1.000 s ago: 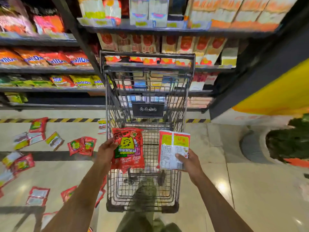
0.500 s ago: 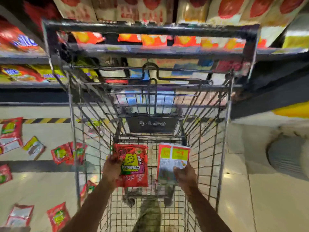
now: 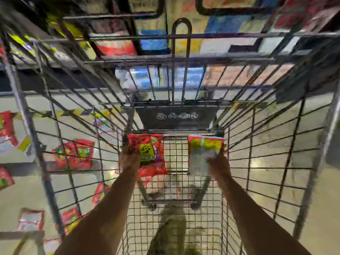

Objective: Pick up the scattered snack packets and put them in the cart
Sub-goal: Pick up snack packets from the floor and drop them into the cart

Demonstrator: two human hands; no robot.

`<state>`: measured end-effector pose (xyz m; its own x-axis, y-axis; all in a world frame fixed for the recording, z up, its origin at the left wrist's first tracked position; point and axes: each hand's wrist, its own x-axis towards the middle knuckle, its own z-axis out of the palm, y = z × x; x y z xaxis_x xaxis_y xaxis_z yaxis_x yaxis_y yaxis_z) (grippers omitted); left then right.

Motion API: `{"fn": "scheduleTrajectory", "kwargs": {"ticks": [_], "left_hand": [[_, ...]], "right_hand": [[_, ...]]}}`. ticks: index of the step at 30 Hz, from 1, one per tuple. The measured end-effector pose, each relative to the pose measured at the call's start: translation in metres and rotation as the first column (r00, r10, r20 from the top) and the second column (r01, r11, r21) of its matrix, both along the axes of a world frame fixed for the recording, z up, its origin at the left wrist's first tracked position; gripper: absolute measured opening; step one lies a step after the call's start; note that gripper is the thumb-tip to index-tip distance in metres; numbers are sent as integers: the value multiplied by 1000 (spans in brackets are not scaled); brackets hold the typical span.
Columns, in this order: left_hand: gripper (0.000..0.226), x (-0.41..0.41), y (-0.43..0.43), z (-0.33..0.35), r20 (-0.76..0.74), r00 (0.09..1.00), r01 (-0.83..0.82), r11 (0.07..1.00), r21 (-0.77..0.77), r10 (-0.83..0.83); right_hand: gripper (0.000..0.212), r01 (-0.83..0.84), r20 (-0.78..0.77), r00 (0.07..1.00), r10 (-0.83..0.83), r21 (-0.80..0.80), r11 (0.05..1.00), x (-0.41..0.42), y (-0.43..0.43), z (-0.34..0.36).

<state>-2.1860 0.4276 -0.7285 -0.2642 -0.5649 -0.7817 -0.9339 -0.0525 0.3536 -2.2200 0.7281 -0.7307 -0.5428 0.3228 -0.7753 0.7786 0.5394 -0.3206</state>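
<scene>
Both my arms reach down inside the wire cart, close to its mesh floor. My left hand grips a red snack packet with a yellow and green label, face up. My right hand pinches a second packet, back side up, white with a red and yellow top. Both packets hang low near the cart's far end. Outside the cart's left wall, several red packets lie scattered on the floor. The picture is blurred by motion.
Store shelves with bright packages stand beyond the cart's front. A black plate hangs on the cart's front wall. A yellow and black stripe runs along the floor. My leg shows through the mesh under the cart.
I have leaned over the cart and both hands have gone down from above its rim to near its floor, each still holding its packet.
</scene>
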Motion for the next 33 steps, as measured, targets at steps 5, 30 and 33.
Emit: {"fn": "scheduleTrajectory", "kwargs": {"ticks": [5, 30, 33], "left_hand": [[26, 19, -16, -48, -37, 998, 37, 989, -140, -42], [84, 158, 99, 331, 185, 297, 830, 157, -535, -937], [80, 210, 114, 373, 180, 376, 786, 210, -582, -909]], "right_hand": [[25, 17, -7, 1000, -17, 55, 998, 5, -2, 3], [69, -761, -375, 326, 868, 440, 476, 146, 31, 324], [70, -744, -382, 234, 894, 522, 418, 187, 48, 362]]}}
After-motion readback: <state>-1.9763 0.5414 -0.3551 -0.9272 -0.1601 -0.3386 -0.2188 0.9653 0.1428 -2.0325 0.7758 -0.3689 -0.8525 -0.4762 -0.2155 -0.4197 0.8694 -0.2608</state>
